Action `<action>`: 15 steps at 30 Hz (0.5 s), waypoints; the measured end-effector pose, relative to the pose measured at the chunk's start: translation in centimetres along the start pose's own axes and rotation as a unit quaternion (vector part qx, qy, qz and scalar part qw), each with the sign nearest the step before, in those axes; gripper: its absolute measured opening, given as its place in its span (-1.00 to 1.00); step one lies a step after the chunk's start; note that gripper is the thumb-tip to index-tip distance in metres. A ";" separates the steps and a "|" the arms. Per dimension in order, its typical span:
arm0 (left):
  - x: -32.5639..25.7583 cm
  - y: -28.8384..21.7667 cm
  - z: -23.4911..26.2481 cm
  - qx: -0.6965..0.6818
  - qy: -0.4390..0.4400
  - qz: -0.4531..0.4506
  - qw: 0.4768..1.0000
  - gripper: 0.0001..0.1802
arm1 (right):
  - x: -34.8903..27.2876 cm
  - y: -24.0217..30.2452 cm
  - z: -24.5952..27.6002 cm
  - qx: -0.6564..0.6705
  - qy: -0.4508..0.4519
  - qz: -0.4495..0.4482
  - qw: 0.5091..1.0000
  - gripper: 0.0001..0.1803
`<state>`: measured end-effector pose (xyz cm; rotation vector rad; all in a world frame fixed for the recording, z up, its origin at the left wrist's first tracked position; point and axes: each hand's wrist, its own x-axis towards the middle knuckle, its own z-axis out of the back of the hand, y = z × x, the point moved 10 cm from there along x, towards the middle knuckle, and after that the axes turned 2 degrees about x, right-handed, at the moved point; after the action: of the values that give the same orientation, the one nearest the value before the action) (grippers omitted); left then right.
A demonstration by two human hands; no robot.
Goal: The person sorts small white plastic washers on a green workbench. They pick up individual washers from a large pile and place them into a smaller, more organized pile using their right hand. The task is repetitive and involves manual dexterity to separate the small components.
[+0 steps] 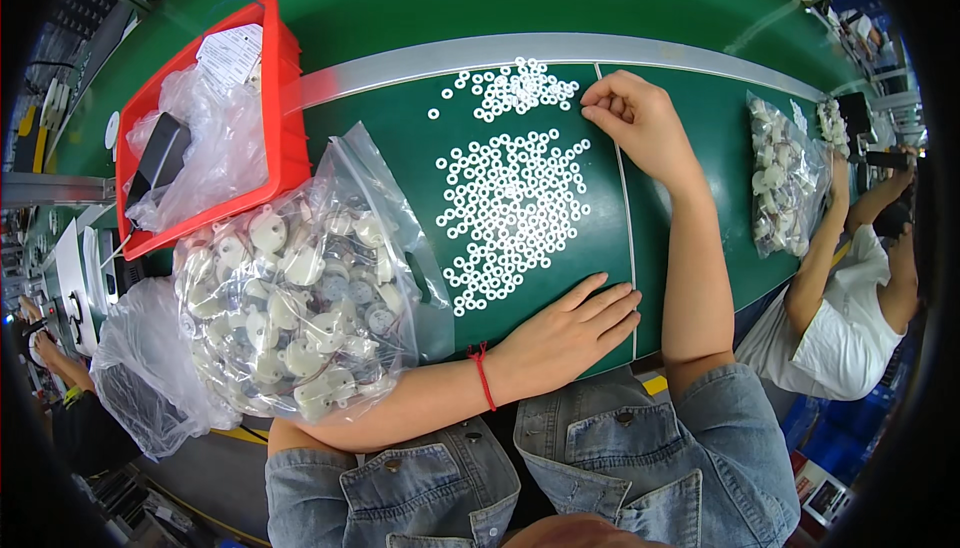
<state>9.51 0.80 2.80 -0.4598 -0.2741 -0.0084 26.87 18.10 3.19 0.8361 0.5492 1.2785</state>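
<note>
Head view: rings (512, 191) lie in two piles on the desk (400, 113); left hand (560, 341) flat, fingers extended, right hand (640, 128) pinched, its contents unclear. A careless sweep could merge or scatter the piles.

This is a factory workshop, shown by the green bench (603, 238) with massed white rings (512, 188), a red bin (287, 98) at ten o'clock, bagged parts (290, 298) at eight and a co-worker (850, 323) at three.
</note>
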 end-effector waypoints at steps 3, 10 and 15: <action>0.0 0.0 0.1 0.004 0.001 -0.002 1.000 -0.48 | 0.1 -1.3 0.1 0.072 -0.012 -0.041 0.996 -0.89; 0.0 0.1 0.0 -0.008 0.001 0.000 1.000 -0.48 | -0.2 2.3 -1.5 0.009 0.000 0.033 0.999 -0.87; 0.0 0.0 0.0 -0.005 0.003 -0.002 1.000 -0.48 | -0.4 2.7 -1.6 -0.027 -0.013 0.064 0.998 -0.90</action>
<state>9.56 0.80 2.76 -0.4689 -0.2696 -0.0140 23.91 18.33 4.31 0.8520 0.4452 1.3910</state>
